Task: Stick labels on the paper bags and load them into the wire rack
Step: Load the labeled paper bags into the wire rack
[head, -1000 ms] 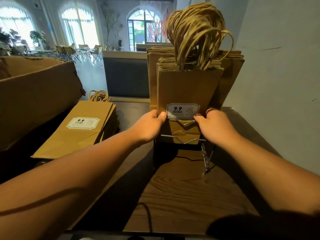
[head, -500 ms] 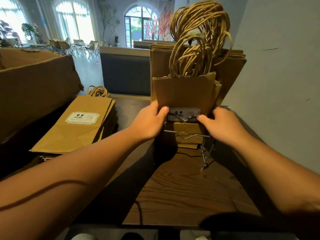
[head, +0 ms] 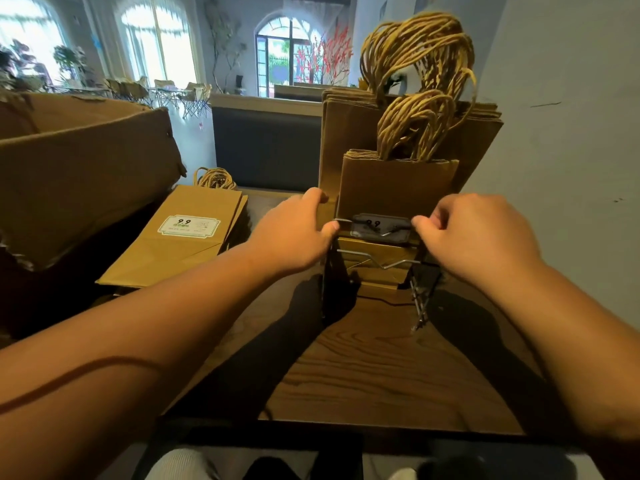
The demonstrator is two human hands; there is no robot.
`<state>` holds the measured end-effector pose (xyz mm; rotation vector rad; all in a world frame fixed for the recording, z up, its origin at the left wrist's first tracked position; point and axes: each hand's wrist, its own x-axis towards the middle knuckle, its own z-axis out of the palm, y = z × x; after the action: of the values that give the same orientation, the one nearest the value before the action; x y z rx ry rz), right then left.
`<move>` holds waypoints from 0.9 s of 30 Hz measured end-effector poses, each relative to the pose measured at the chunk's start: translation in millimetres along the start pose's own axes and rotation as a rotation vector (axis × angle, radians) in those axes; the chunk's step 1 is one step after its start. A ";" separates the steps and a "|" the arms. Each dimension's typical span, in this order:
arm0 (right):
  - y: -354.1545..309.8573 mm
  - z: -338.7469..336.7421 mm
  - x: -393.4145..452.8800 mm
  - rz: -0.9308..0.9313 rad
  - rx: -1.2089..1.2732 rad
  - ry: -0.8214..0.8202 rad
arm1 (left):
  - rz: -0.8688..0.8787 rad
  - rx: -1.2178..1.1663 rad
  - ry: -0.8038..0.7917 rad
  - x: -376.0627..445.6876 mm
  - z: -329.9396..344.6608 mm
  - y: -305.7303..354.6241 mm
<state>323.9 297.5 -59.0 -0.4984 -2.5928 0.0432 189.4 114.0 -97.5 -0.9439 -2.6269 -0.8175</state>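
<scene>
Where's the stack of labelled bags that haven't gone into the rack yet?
In the head view, the flat stack of bags lies on the table, left of the left hand and the wire rack, beside the cardboard box.

Daylight floods in from blown-out arched windows [head: 156, 46] at ten to twelve o'clock. Arms cast dark shadows across the worktop [head: 381, 375]. Edges bow with wide-angle distortion; the background is soft.

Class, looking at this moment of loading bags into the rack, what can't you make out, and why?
- Head view: small print on the front bag's label is shaded, crossed by the wire rack.
- Bag count in the rack: overlapping.
- Cardboard box contents: hidden by its wall.
</scene>
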 end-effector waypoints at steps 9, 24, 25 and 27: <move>-103.6 23.6 -18.8 -0.211 0.312 -0.143 | -0.049 0.126 0.175 -54.2 -62.3 -55.2; -224.5 110.8 11.8 -0.064 0.483 -0.487 | -0.310 0.166 -0.205 -119.8 -97.3 -174.5; -225.3 111.8 11.2 -0.058 0.492 -0.481 | -0.291 0.162 -0.166 -120.2 -98.6 -174.6; -225.8 113.0 12.1 -0.045 0.507 -0.485 | -0.262 0.153 -0.130 -119.9 -101.6 -174.2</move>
<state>183.4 98.1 -125.1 -0.2592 -2.8948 0.8791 172.1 -117.0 -135.3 -0.6414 -2.9196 -0.6159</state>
